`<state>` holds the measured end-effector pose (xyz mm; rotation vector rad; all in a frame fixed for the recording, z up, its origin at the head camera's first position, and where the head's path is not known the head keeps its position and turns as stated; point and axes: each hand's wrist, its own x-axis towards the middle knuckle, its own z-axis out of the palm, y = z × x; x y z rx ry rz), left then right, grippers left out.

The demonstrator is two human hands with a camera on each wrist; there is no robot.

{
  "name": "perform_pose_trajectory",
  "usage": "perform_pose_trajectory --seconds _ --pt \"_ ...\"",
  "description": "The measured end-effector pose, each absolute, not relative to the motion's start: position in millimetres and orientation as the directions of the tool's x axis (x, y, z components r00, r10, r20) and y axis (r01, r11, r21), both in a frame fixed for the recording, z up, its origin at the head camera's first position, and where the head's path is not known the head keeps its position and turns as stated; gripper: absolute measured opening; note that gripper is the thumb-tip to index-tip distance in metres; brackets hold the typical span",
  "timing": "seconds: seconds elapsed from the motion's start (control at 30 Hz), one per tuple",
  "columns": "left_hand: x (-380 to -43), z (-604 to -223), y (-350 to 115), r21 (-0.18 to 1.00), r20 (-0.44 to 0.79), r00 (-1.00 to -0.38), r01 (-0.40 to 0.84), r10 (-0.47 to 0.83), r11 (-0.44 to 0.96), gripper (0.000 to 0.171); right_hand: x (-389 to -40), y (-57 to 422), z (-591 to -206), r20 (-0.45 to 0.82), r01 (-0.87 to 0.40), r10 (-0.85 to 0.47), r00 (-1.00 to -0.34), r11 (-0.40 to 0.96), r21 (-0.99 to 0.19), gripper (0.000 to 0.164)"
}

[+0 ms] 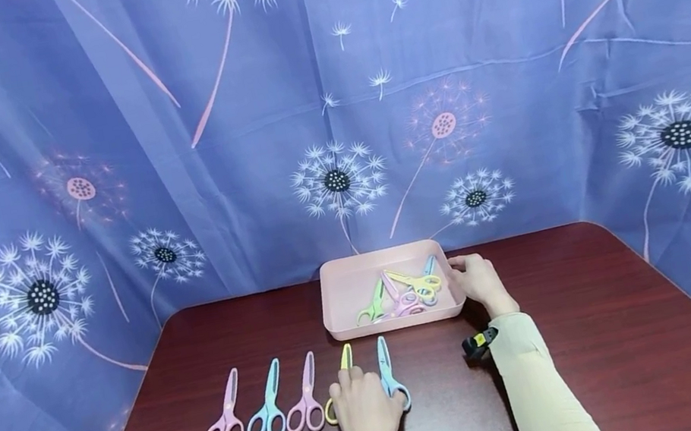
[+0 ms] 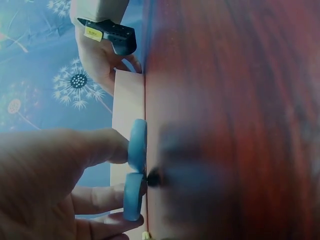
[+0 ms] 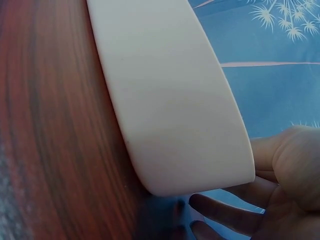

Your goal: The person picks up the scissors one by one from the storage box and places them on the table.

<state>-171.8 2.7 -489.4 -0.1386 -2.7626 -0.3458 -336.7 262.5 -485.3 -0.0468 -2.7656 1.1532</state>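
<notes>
My left hand [image 1: 364, 408] is low over the row of scissors on the table. It holds the handle loops of the blue scissors [image 1: 386, 366] at the right end, thumb on one loop and fingers at the other, as the left wrist view shows with the blue handles [image 2: 137, 145]. Partly hidden under this hand are yellow scissors [image 1: 346, 356]. My right hand [image 1: 484, 285] grips the right end of the pink tray [image 1: 355, 331]; in the right wrist view its fingers [image 3: 227, 215] lie around the tray's corner [image 3: 200, 165].
Further left in the row lie purple scissors [image 1: 310, 391], light-blue scissors [image 1: 270, 402] and pink scissors [image 1: 228, 413], blades pointing away. Inside the tray are jumbled green scissors [image 1: 375, 304], yellow scissors [image 1: 415, 280] and others. A blue dandelion-print curtain [image 1: 247, 209] hangs behind the table [image 1: 617, 337].
</notes>
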Motion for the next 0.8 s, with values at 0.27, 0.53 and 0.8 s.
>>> perform_pose_trajectory --seconds 0.27,0.53,0.8 --pt "-171.8 -491.2 3.1 0.211 0.343 -0.937 0.152 0.072 0.966 0.034 -336.6 261.8 -485.1 0.136 -0.032 0.088 -0.987 0.716 -0.697 0.034" --pt "-170.8 -486.6 0.5 0.230 0.308 -0.947 0.161 0.085 0.960 0.034 -336.1 262.2 -484.2 0.166 -0.054 0.084 -0.983 0.724 -0.688 0.033" --pt "-169.7 -485.1 -0.4 0.199 0.315 -0.944 0.168 0.099 0.965 0.035 -336.8 262.8 -486.6 0.161 -0.057 0.074 -0.984 0.727 -0.684 0.034"
